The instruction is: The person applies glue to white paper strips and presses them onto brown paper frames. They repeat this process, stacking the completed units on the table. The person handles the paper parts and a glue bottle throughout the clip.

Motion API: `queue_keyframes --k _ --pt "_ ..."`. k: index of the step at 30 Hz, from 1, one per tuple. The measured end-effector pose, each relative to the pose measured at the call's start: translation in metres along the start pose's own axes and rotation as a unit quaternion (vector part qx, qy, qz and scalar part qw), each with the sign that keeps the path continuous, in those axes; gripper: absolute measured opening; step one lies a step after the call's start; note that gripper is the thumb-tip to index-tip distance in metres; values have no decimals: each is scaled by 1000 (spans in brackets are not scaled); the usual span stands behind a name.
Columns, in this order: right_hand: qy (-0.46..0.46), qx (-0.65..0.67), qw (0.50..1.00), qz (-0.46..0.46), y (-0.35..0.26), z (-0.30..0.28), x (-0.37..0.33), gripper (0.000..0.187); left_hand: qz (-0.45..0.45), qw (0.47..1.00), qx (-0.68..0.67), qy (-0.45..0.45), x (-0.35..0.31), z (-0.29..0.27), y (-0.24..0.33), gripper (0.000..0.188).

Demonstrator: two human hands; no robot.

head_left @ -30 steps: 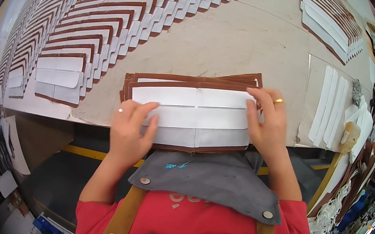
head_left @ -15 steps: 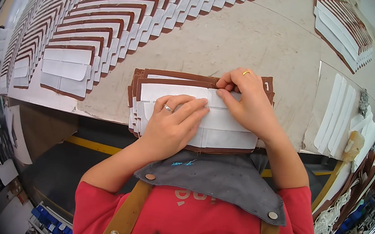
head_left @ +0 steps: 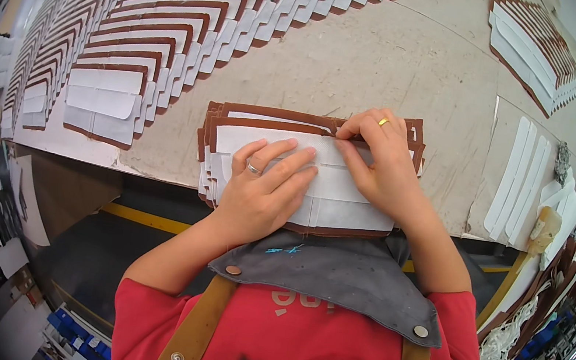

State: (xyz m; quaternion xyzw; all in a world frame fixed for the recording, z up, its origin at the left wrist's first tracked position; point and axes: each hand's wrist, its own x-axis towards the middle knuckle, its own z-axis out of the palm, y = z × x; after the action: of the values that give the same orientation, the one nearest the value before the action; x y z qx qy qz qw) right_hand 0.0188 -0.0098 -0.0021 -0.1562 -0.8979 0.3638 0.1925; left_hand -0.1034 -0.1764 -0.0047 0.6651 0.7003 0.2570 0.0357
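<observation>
A stack of flat brown-edged white panels [head_left: 331, 213] lies at the table's near edge, right in front of me. The pieces underneath stick out unevenly at the left and along the top. Flat on the top panel rests my left hand [head_left: 264, 188], its fingers spread over the left half. My right hand [head_left: 384, 161] is at the upper edge, thumb and forefinger pinched together on the brown border near the middle. The fingers hide part of that border, and whether more than one layer is between them cannot be made out.
Long overlapping rows of similar panels [head_left: 209, 8] fan across the table's left and far side. Another fanned group [head_left: 527, 48] lies at the far right. White strips [head_left: 519, 177] sit on a board to the right, with a yellowish lump [head_left: 543, 229] beside them.
My right hand has shifted slightly right and its fingers have closed in on the top border. The left hand stays flat, with its fingers moved a little. The stack has hardly moved.
</observation>
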Motion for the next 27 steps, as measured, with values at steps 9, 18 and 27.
queue_keyframes --k 9,18,27 --pt "-1 -45 996 83 -6 11 2 25 -35 999 -19 -16 -3 -6 -4 14" --pt "82 -116 990 26 -9 15 -4 27 -79 997 13 -6 -34 -17 -25 9" --pt "183 -87 975 92 37 -25 -34 17 -152 987 -44 -23 -38 -19 -22 16"
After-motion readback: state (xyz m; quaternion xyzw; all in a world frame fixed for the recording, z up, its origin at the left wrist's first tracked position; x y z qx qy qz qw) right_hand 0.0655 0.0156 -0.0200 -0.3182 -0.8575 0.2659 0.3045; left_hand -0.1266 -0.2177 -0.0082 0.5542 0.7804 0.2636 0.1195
